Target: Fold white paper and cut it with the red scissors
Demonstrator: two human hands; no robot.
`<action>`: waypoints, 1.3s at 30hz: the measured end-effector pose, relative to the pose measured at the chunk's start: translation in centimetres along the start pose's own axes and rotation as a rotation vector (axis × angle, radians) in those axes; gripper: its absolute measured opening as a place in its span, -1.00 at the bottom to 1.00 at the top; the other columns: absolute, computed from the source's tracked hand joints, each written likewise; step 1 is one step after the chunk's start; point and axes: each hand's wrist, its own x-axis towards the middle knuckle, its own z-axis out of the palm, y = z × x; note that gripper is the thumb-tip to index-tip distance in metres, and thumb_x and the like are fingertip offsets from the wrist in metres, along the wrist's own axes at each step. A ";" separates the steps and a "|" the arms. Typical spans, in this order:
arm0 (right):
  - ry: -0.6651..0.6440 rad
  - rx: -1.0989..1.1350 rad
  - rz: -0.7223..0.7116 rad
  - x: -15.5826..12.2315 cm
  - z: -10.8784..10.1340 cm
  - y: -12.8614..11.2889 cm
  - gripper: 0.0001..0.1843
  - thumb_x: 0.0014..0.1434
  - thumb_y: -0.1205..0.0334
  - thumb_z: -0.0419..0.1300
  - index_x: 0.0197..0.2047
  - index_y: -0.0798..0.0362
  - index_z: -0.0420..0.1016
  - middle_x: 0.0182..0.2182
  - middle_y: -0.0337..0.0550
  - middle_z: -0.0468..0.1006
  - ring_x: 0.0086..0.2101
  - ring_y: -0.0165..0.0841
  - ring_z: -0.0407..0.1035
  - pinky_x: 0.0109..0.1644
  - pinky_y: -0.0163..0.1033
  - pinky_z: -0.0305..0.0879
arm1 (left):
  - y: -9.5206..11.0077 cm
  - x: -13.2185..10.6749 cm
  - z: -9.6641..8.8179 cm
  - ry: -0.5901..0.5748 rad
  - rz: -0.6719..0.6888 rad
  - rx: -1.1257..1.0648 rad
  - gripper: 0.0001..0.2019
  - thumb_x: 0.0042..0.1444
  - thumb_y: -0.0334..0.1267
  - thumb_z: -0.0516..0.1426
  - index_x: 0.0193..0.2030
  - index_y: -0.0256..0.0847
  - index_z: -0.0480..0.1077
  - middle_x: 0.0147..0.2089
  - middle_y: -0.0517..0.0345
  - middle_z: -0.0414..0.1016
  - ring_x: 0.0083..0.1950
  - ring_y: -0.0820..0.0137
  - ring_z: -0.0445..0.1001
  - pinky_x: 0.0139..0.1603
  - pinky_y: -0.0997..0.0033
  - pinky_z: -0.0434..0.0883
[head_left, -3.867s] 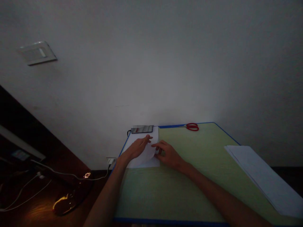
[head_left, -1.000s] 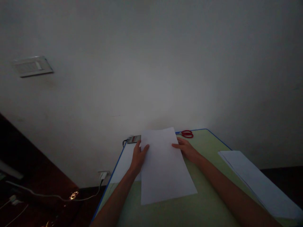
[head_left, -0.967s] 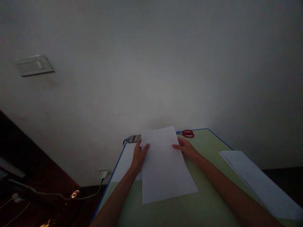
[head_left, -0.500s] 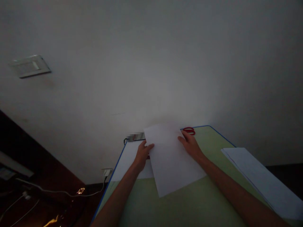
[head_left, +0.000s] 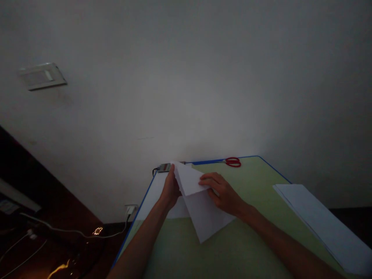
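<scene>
A sheet of white paper [head_left: 205, 217] is held up over the table, its far part bent over toward me so a flap lies across the upper half. My left hand [head_left: 171, 188] is closed on the sheet's left edge near the top, the thumb on the near side and the other fingers mostly hidden behind. With bent fingers, my right hand [head_left: 219, 192] grips the flap's right corner. Under and left of the held sheet, another white paper [head_left: 151, 201] lies flat on the table.
The green table [head_left: 174, 248] with blue edging stands against the wall. Red-handled scissors [head_left: 233, 162] lie at its back edge, and a small dark device [head_left: 164, 167] with a cable at the back left. Stacked white paper [head_left: 319, 221] lies right. A plugged socket [head_left: 130, 210] is beyond the left edge.
The sheet was nearly flat and is now bent over at its far end. My right hand has moved left and nearer with the corner; my left hand has shifted slightly along the left edge.
</scene>
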 end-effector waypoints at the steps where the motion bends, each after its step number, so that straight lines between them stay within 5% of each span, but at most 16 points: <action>1: -0.022 -0.019 -0.027 -0.1 0.1 -0.1 -0.54 0.21 0.54 0.08 0.09 -0.03 0.49 0.07 0.00 0.53 0.12 -0.18 0.38 0.25 0.12 0.32 | 0.0 0.0 -0.1 0.002 -0.005 -0.002 -0.31 0.09 0.44 0.09 -0.09 -0.23 0.49 -0.20 -0.09 0.64 -0.22 0.13 0.62 -0.33 0.30 0.47; 7: -0.091 -0.082 -0.080 -0.2 -0.3 -0.4 -0.54 0.13 0.51 0.14 0.09 0.02 0.46 0.15 0.05 0.49 0.21 -0.13 0.31 0.34 0.15 0.19 | -0.3 0.3 -0.1 0.169 0.115 0.033 -0.56 -0.07 -0.08 0.38 -0.11 -0.22 0.41 -0.28 0.10 0.55 -0.38 0.36 0.50 -0.43 0.46 0.40; 11: -0.110 -0.152 -0.091 0.3 -0.8 -2.1 -0.42 0.18 0.17 0.29 0.26 0.01 0.38 0.17 0.08 0.49 0.24 -0.02 0.27 0.39 0.27 0.05 | 0.0 0.1 0.2 0.242 0.181 0.018 -0.58 -0.05 -0.15 0.35 -0.08 -0.18 0.36 -0.24 0.14 0.51 -0.39 0.42 0.47 -0.45 0.49 0.40; 15: -0.128 -0.217 -0.030 0.4 -0.2 -4.3 -0.22 0.19 -0.06 0.31 0.38 0.05 0.26 0.23 0.16 0.44 0.21 0.04 0.28 0.35 0.28 0.11 | 0.3 -0.6 1.0 0.310 0.255 0.019 -0.58 -0.03 -0.14 0.33 -0.06 -0.12 0.32 -0.20 0.18 0.50 -0.36 0.44 0.47 -0.47 0.53 0.41; 20: -0.056 -0.374 0.026 0.8 0.4 -4.8 -0.36 0.24 0.30 0.24 0.37 0.09 0.28 0.16 0.14 0.51 0.12 0.01 0.37 0.19 0.23 0.28 | 1.2 -1.8 2.9 0.326 0.372 -0.003 -0.64 0.00 -0.16 0.31 -0.10 -0.13 0.32 -0.20 0.19 0.46 -0.31 0.42 0.48 -0.49 0.54 0.48; 24: 0.051 -0.456 -0.008 3.1 -1.7 -4.3 -0.57 0.24 0.49 0.16 0.15 0.04 0.51 -0.05 0.07 0.63 -0.07 -0.07 0.47 0.00 0.09 0.39 | 3.6 -2.7 4.6 0.371 0.443 -0.025 -0.63 0.00 -0.18 0.31 -0.09 -0.18 0.33 -0.19 0.14 0.45 -0.29 0.40 0.49 -0.42 0.41 0.60; 29: 0.116 -0.417 -0.050 8.3 -7.6 -4.4 -0.73 0.36 0.38 0.12 0.00 0.00 0.61 -0.14 -0.04 0.68 -0.15 -0.16 0.54 -0.07 -0.04 0.43 | 8.9 -3.4 5.7 0.273 0.625 0.120 -0.45 0.08 0.01 0.33 0.14 -0.14 0.34 -0.02 0.01 0.50 -0.03 0.19 0.56 -0.25 0.22 0.66; 34: 0.199 -0.123 0.039 11.8 -13.3 -5.0 -0.75 0.32 0.24 0.20 0.02 -0.06 0.62 -0.06 -0.15 0.69 -0.08 -0.19 0.57 0.05 -0.05 0.46 | 14.1 -4.3 6.9 -0.044 0.950 0.217 -0.27 -0.11 0.21 0.41 0.09 -0.23 0.44 0.09 -0.15 0.56 0.24 0.03 0.48 0.18 0.17 0.49; 39: 0.198 0.044 0.090 12.4 -15.3 -5.5 -0.72 0.25 0.19 0.25 0.02 -0.11 0.66 -0.03 -0.18 0.70 -0.02 -0.16 0.57 0.17 0.01 0.45 | 16.1 -5.9 8.8 -0.172 0.968 0.222 -0.19 -0.19 0.07 0.48 0.20 -0.16 0.38 0.11 -0.17 0.59 0.14 0.00 0.56 0.08 0.18 0.51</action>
